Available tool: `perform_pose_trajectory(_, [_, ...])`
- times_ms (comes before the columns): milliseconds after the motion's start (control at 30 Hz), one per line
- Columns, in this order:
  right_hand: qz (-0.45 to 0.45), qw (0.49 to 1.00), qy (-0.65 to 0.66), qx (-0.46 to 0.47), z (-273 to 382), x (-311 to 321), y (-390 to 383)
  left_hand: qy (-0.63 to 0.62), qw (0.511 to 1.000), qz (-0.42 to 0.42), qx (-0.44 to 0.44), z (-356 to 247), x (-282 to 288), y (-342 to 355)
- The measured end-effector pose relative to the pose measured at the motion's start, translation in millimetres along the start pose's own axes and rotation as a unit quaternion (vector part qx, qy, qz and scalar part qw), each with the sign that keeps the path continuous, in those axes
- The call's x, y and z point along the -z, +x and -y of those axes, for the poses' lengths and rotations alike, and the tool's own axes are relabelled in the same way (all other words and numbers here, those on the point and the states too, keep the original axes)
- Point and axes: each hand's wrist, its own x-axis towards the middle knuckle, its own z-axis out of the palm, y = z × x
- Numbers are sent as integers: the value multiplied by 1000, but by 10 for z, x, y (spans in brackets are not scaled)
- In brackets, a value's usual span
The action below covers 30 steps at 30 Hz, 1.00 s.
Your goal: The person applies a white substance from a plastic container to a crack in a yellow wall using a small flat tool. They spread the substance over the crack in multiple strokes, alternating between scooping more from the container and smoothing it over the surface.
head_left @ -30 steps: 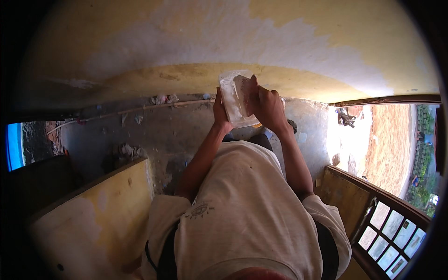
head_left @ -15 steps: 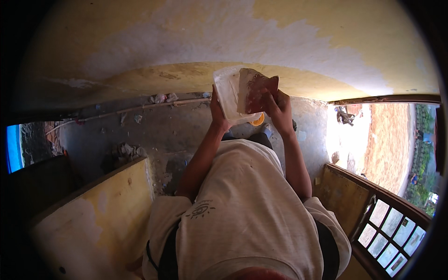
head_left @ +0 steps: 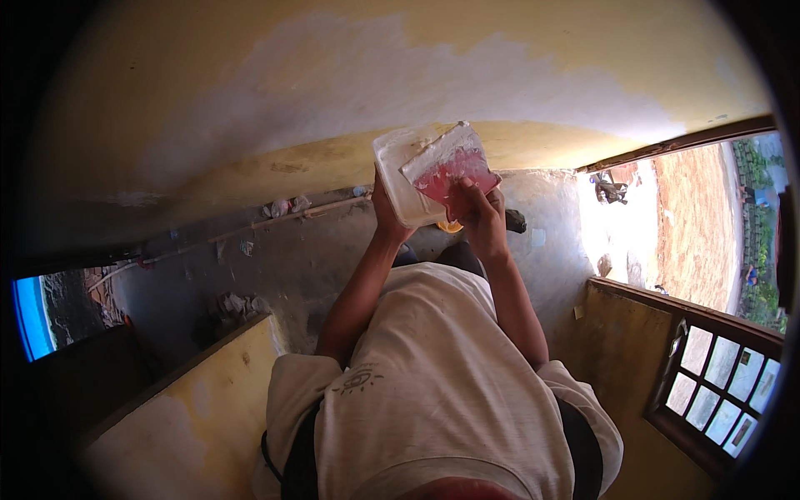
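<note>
My left hand (head_left: pixel 389 207) grips the left side of a white plastic tub (head_left: pixel 393 171), which is tilted and smeared inside with pale filler. In my right hand (head_left: pixel 486 218) is a flat red putty spreader (head_left: pixel 450 177), pinched between thumb and fingers. The spreader lies over the tub's right part, its far edge coated with white paste. Whether its edge touches the tub I cannot tell. Both hands are held out before my chest, close to the yellow wall (head_left: pixel 533 137).
Ahead, the wall carries a broad whitish patch (head_left: pixel 400 71). A long pole (head_left: pixel 250 227) and crumpled litter (head_left: pixel 279 208) lie along its foot on the grey floor (head_left: pixel 325 250). An orange container (head_left: pixel 450 227) shows below the tub. To the right are a bright doorway and a paned window (head_left: pixel 725 387).
The spreader has turned in my right hand, and its paste-covered edge now points up and left. My right hand has come slightly left and lower. The view has tilted a little.
</note>
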Motion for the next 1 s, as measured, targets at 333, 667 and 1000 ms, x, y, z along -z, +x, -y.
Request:
perform_pose_trajectory(333, [21, 999, 27, 14, 14, 95, 135, -116, 992, -50, 16, 30, -11, 69])
perform_pose_trajectory(667, [61, 988, 138, 28, 630, -130, 889, -107, 992, -62, -21, -62, 214, 166])
perform_pose_trajectory(1000, [96, 981, 167, 8, 1217, -455, 1746, -124, 987, -98, -34, 40, 213, 364])
